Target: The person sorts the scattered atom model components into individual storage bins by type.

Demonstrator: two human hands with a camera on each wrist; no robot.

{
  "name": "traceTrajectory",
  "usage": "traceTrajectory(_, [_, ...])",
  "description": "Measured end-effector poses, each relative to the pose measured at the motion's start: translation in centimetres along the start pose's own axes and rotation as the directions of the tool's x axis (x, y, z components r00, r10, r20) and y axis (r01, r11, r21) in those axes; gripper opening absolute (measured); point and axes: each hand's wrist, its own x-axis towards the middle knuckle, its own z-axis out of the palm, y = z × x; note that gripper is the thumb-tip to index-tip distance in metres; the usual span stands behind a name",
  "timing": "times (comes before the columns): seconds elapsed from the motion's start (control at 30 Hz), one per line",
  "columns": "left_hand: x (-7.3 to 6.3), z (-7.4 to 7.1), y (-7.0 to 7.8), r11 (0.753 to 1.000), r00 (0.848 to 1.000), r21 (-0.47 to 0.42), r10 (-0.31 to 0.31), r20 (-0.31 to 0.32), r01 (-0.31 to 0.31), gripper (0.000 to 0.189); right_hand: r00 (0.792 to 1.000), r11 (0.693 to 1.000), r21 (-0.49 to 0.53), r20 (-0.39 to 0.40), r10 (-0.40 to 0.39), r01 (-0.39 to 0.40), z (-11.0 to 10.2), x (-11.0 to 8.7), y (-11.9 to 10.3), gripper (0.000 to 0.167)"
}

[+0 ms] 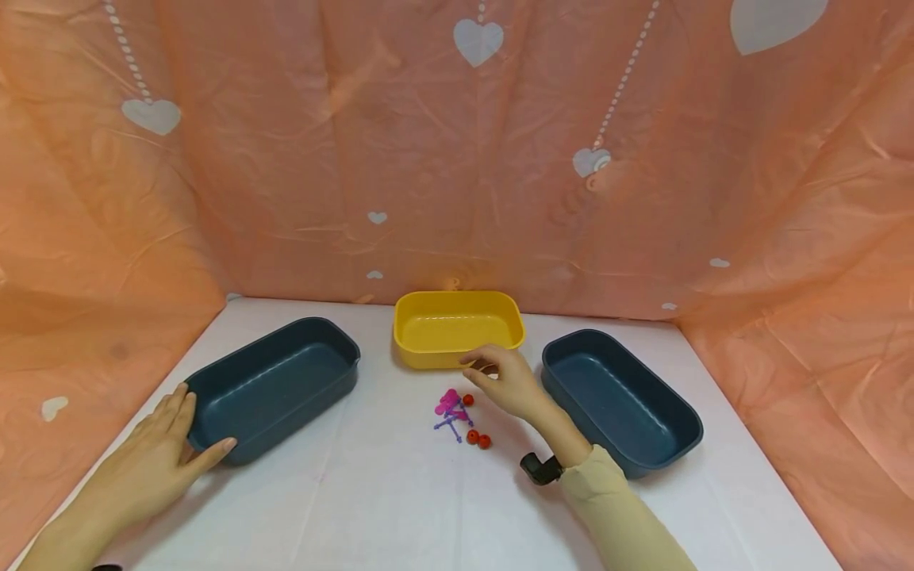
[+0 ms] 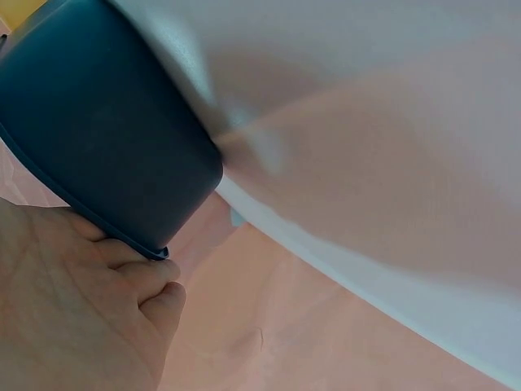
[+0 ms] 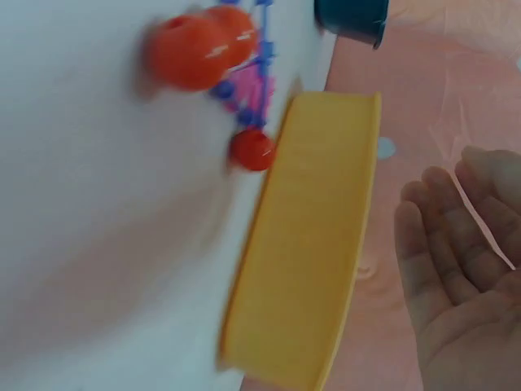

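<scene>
Left hand (image 1: 153,452) touches diagonally-lying blue bin (image 1: 274,385).

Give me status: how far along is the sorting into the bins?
Nothing binned: the yellow bin and both blue bins look empty. The left hand rests on the left blue bin; the right hand hovers open by the yellow bin. Red beads and purple pieces remain on the table.

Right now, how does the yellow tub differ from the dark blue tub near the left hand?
The yellow tub is bright yellow and looks smaller; the left dark blue tub is dark and longer. The yellow tub sits square at the back, while the blue one lies at an angle. The left hand touches the blue tub's near end; the right hand hovers by the yellow tub's front wall. Both are empty, rounded, rectangular tubs.
</scene>
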Motion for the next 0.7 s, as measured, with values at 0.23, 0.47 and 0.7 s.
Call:
traceTrajectory(0.23, [0.0, 0.1, 0.0, 1.000, 1.000, -0.001, 0.010, -0.014, -0.010, 0.097, 0.997, 0.997, -0.036, 0.045, 0.068, -0.067, -0.8, -2.2, 1.4, 0.024])
traceTrajectory(0.47, [-0.2, 0.2, 0.0, 1.000, 1.000, -0.005, 0.010, -0.015, -0.010, 0.097, 0.993, 0.992, -0.114, 0.103, 0.058, -0.046, -1.2, -4.5, 2.4, 0.022])
traceTrajectory(0.7, [-0.1, 0.2, 0.0, 1.000, 1.000, 0.003, 0.012, -0.021, -0.012, 0.097, 0.974, 0.988, -0.151, 0.220, 0.048, -0.015, -0.7, -6.1, 3.0, 0.019])
